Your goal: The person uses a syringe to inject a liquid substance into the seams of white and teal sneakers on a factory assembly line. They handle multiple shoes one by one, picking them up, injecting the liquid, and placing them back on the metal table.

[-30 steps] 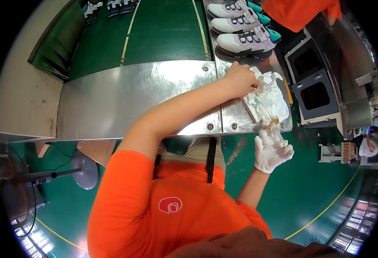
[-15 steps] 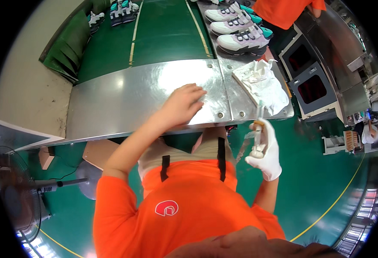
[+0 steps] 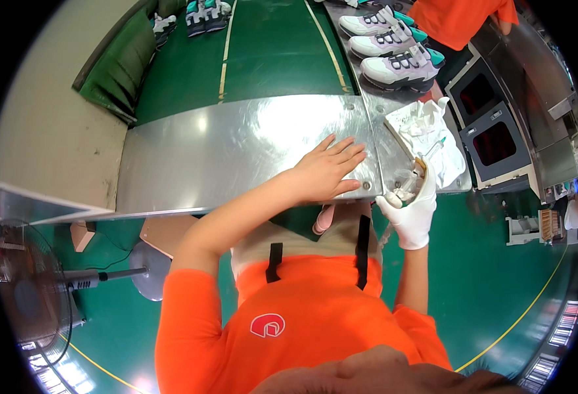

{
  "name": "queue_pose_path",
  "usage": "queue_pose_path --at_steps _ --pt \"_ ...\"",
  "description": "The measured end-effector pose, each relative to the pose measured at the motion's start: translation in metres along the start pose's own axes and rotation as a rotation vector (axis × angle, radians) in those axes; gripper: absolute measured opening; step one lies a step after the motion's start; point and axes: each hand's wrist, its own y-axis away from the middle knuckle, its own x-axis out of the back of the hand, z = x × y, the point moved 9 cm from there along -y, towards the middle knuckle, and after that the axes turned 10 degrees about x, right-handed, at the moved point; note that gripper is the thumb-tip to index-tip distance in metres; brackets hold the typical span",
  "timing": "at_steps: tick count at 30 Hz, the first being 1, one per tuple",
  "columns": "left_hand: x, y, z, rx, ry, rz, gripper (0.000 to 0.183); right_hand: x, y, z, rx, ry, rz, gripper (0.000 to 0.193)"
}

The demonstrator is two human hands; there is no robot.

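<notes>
My bare left hand (image 3: 328, 172) lies palm down on the shiny metal tabletop (image 3: 190, 154), its fingers spread and nothing in them. A white glove covers my right hand (image 3: 412, 213), which is closed around a clear, syringe-like tube (image 3: 407, 185) at the table's front right edge. The tube's thin greenish tip (image 3: 437, 146) points up and away, over a crumpled white cloth (image 3: 448, 161). That cloth lies partly on a flat pale board (image 3: 398, 136). My fingers hide part of the tube.
Several white and lilac sneakers (image 3: 400, 69) stand in a row at the back right, near a person in orange (image 3: 456, 23). Dark shoes (image 3: 207, 16) sit on the green belt (image 3: 276, 52) beyond. A fan (image 3: 32, 295) stands at left, a dark-windowed machine (image 3: 496, 141) at right.
My left hand has slid right and flattened, fingers spreading on the metal. My right hand has moved up with the tube, whose tip now tilts right over the cloth. The whole view has shifted slightly.
</notes>
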Motion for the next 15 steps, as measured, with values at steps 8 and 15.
queue_pose_path --at_steps 8,15 --pt "-0.006 -0.140 -0.225 0.443 -0.721 -0.013 0.057 -0.028 -0.033 0.031 0.038 0.225 0.069 0.096" --pt "0.025 -0.270 -0.334 0.640 0.471 0.094 0.082 -0.032 -0.021 0.058 -0.080 0.105 0.165 0.095"
